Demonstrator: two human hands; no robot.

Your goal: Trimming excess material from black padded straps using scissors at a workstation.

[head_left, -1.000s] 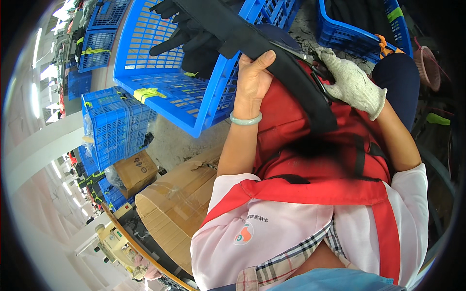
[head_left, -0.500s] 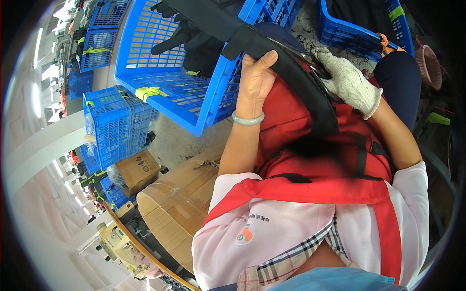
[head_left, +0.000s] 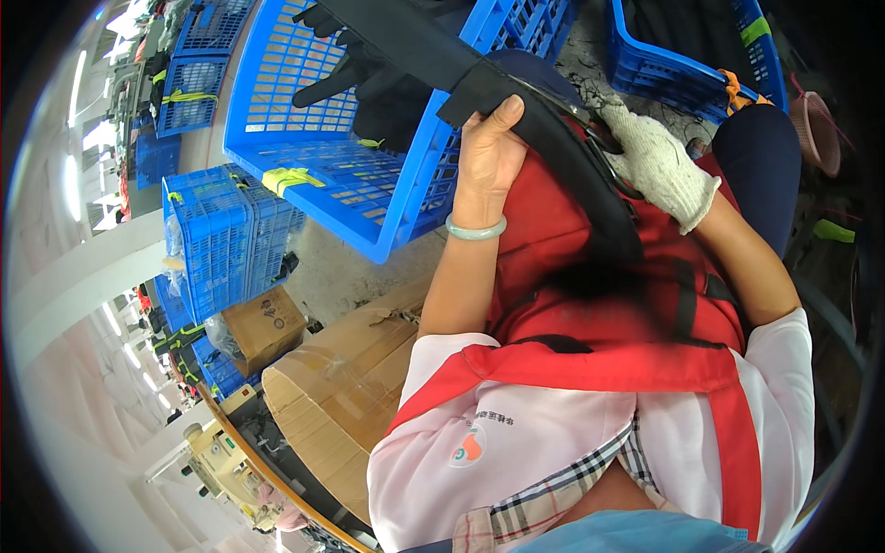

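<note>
From my remote view, the left hand [head_left: 489, 161] pinches the black strip [head_left: 553, 129], thumb on top, likely steadying it between the blue crate [head_left: 404, 198] and red apron [head_left: 544, 226]. The gloved right hand [head_left: 659, 166] has fingers wrapped around scissors [head_left: 603, 140], close beside the strip.

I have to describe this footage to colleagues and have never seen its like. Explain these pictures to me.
There is no machine here: a person works with two hands. A wide fisheye camera on the person's head looks down, so straight edges bend; picture left is the person's left.

The bare left hand grips a long black strip, which crosses a red apron. The right hand, in a whitish glove, holds what look like scissors beside the strip. Ahead, a blue crate contains black pieces. Curved cardboard stands at left.
</note>
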